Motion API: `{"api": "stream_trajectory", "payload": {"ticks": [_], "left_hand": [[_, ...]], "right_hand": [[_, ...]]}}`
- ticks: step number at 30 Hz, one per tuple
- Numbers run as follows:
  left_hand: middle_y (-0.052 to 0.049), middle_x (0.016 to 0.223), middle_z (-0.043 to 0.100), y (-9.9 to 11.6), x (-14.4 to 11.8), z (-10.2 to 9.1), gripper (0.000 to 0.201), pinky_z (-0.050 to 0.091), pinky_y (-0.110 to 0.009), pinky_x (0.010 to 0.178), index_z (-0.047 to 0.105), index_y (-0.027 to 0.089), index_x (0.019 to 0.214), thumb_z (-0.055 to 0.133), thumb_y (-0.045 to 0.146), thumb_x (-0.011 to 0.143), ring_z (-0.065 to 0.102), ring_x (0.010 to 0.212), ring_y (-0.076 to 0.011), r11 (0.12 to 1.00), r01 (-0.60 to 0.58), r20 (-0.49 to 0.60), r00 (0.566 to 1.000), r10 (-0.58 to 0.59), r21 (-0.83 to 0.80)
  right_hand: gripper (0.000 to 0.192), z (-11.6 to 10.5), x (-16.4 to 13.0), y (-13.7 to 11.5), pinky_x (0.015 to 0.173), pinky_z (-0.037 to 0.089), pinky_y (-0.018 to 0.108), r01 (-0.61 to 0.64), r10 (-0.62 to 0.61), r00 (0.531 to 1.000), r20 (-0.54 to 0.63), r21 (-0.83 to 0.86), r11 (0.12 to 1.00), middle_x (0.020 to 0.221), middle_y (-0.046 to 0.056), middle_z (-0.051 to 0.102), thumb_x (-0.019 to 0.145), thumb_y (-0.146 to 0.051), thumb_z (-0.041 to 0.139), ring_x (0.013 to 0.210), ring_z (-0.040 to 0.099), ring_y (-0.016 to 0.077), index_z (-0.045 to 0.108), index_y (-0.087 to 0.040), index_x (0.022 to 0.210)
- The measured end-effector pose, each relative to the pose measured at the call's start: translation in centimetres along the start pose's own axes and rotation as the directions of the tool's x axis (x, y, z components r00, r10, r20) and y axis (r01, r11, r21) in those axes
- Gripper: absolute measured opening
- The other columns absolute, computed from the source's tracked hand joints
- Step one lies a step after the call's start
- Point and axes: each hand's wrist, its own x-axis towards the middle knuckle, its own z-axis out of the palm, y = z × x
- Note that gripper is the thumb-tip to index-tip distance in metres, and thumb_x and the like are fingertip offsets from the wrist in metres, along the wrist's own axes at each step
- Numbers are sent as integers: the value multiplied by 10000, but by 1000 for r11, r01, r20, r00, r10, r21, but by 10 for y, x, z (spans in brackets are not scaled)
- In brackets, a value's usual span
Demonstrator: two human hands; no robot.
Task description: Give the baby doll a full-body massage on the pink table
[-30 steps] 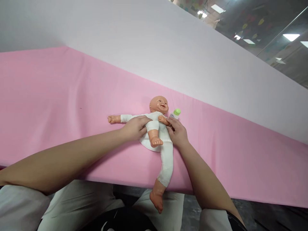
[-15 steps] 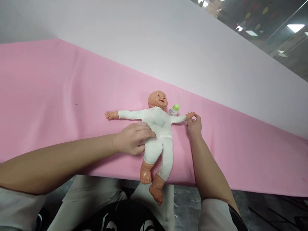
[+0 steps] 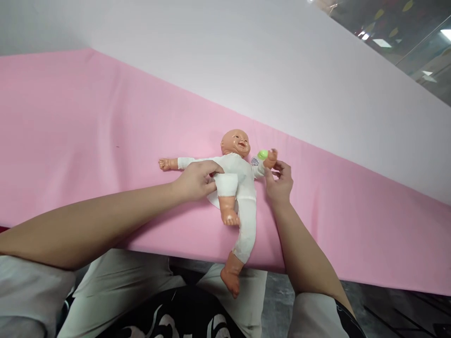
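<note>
I am looking down at a baby doll (image 3: 237, 180) in a white cloth suit, lying face up on a pink sheet (image 3: 88, 141) that covers the surface in front of me. The doll lies close to the near edge of the sheet, a little right of its middle, with its head toward the far edge.

My left hand (image 3: 196, 179) is closed around the thigh of one doll leg, which is bent upward so that its bare foot (image 3: 230, 218) points toward me. The other doll leg runs straight down and past the near edge, its foot (image 3: 229, 283) hanging over my lap.

My right hand (image 3: 280, 180) holds the doll's small plastic hand (image 3: 271, 157) between thumb and fingertips, lifting that arm above the sheet. The doll's other arm lies flat, stretched toward the left edge.

A small bottle with a green cap (image 3: 260, 156) lies on the sheet just beside the doll's head, right next to the raised doll hand; I cannot tell whether they touch.

Beyond the far edge of the pink sheet, a plain white surface (image 3: 246, 61) rises like a wall. Below the near edge are my light trousers (image 3: 141, 277).
</note>
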Motion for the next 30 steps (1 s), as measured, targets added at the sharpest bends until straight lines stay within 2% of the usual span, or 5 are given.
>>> {"api": "stream_trajectory", "payload": {"ticks": [4, 8, 16, 22, 30], "left_hand": [[19, 745, 658, -16, 12, 7, 179, 453, -274, 593, 678, 188, 873, 669, 295, 730, 594, 669, -159, 918, 372, 66, 928, -367, -139], [40, 706, 617, -24, 15, 11, 211, 418, -258, 571, 669, 186, 852, 710, 308, 684, 536, 633, -136, 889, 410, 77, 912, -403, -203], [-39, 859, 764, -5, 4, 0, 96, 555, -297, 723, 753, 175, 865, 724, 225, 789, 706, 790, -186, 980, 9, -8, 1000, -10, -201], [-68, 944, 773, 17, -11, -1, 149, 592, -271, 737, 780, 211, 943, 768, 148, 808, 743, 840, -181, 892, -343, 70, 923, 378, -296], [-40, 914, 758, 34, -25, 8, 237, 585, -309, 777, 744, 223, 883, 689, 55, 726, 719, 827, -190, 863, -434, 164, 861, 482, -257]], "right_hand": [[392, 20, -12, -14, 1123, 509, 540, 260, -230, 942, 244, -97, 961, 1403, 83, 713, 996, -313, 571, 1268, 650, 292, 675, -285, 1373], [410, 26, -13, -18, 1196, 439, 582, 417, -341, 862, 375, -142, 898, 1433, 82, 696, 973, -238, 568, 1339, 611, 312, 699, -291, 1358], [501, 8, -2, 4, 1051, 566, 488, 33, -41, 979, 201, 43, 999, 1314, 97, 745, 975, -505, 656, 1187, 706, 270, 600, -256, 1406], [644, -14, 20, 41, 1096, 546, 496, -183, 181, 982, 59, 40, 982, 1465, 183, 664, 961, -523, 661, 1261, 700, 282, 490, -206, 1496], [592, -18, 29, 54, 1031, 556, 484, -372, 405, 903, 140, -215, 903, 1117, 116, 797, 845, -558, 761, 1048, 751, 307, 687, -191, 1304]]}}
